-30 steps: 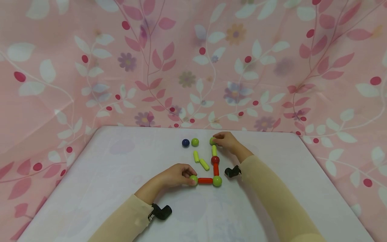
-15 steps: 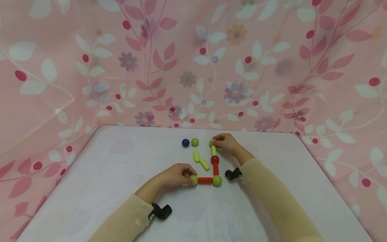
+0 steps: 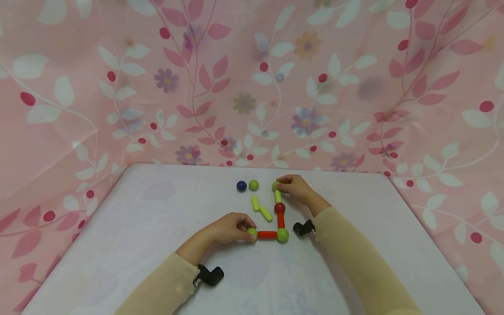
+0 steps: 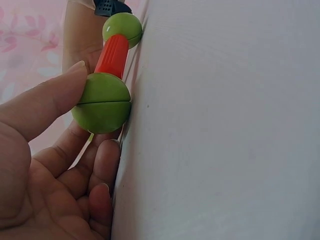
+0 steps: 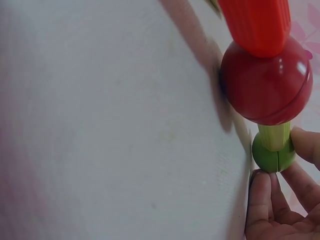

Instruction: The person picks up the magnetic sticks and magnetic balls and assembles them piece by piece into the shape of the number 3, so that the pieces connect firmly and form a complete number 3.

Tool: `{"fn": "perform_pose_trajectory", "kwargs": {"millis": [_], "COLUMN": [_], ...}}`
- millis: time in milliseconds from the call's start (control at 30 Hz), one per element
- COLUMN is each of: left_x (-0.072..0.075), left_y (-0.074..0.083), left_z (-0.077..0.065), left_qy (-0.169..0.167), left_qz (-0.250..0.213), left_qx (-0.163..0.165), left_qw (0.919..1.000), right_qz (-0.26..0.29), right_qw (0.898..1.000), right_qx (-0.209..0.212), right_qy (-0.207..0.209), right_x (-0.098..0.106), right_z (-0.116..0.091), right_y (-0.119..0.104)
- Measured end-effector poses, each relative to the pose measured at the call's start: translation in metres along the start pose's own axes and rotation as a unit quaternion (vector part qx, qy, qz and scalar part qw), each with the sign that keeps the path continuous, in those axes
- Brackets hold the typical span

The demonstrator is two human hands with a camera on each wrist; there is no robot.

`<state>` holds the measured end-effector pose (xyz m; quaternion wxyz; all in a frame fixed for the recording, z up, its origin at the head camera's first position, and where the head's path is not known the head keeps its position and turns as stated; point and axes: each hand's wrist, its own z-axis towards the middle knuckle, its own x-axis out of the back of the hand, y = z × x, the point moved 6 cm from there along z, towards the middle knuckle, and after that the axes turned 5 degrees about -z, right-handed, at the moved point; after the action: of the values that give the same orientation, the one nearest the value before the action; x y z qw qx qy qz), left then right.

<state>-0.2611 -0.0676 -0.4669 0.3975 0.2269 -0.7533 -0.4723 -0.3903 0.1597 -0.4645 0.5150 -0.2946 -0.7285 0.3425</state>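
Observation:
On the table lies an L-shaped chain of balls and short rods. My left hand pinches the green ball at its left end between thumb and fingers. From that ball a red rod runs right to a green corner ball. Another red rod leads away from the corner to a red ball, followed by a yellow-green rod. At the far end my right hand pinches a green ball, which meets that rod's end.
Left of the chain lie two loose yellow-green rods, one upright in view and one slanted. Behind them sit a dark blue ball and a green ball. A pink floral curtain hangs behind the white table.
My right hand has drawn the far green ball slightly nearer, up to the yellow-green rod. The chain has shifted very slightly left; my left hand stays in place on its ball.

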Motion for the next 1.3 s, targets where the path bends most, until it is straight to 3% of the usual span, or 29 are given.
{"fn": "perform_pose_trajectory", "kwargs": {"millis": [733, 967, 1133, 1300], "left_x": [-0.001, 0.0, 0.006, 0.013], "left_y": [-0.001, -0.001, -0.001, 0.0], "left_z": [0.0, -0.002, 0.001, 0.008], "left_qy": [-0.004, -0.021, -0.029, -0.011], "left_qz": [0.006, -0.001, -0.004, -0.018], "left_qx": [-0.001, -0.003, 0.013, 0.051], "left_qw": [1.0, 0.9998, 0.9995, 0.9985], "right_qz": [-0.011, -0.023, -0.026, -0.027], "right_qw": [1.0, 1.0, 1.0, 0.999], "right_qx": [0.012, 0.017, 0.015, 0.016], "right_qy": [-0.004, -0.007, -0.008, -0.009], "right_x": [-0.002, -0.003, -0.002, 0.0], "right_z": [0.0, 0.001, 0.002, 0.004], "right_y": [0.003, 0.002, 0.002, 0.004]}}
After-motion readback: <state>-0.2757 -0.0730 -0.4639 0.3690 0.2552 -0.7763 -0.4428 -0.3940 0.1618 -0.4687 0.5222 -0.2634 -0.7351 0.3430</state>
